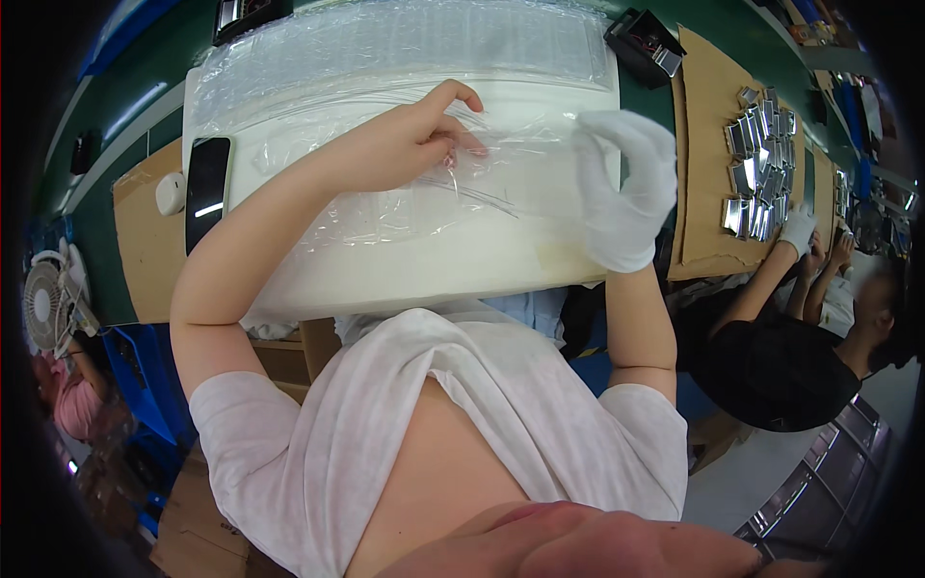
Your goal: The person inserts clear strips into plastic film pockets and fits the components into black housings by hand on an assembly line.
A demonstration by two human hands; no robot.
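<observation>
Over the white-topped work surface (462, 275), my bare left hand (409, 144) pinches a crinkled piece of clear plastic film (525, 169), its index finger bent out above the pinch. My right hand (641, 193), in a white glove, curls into a ring at the film's right end, with thumb and fingertips meeting on its edge. Between the two hands the film is spread out. Beneath it lie more clear plastic sleeves (361, 220) and a few thin, wire-like strands (491, 199). A large stack of clear plastic sheets (414, 53) covers the far part of the surface.
A dark phone (207, 188) and a round white case (171, 194) sit at the left. Black boxes (644, 46) stand at the back corners. Shiny metal pieces (761, 164) cover cardboard at the right, where a co-worker's gloved hand (798, 229) reaches in. A white fan (46, 299) stands far left.
</observation>
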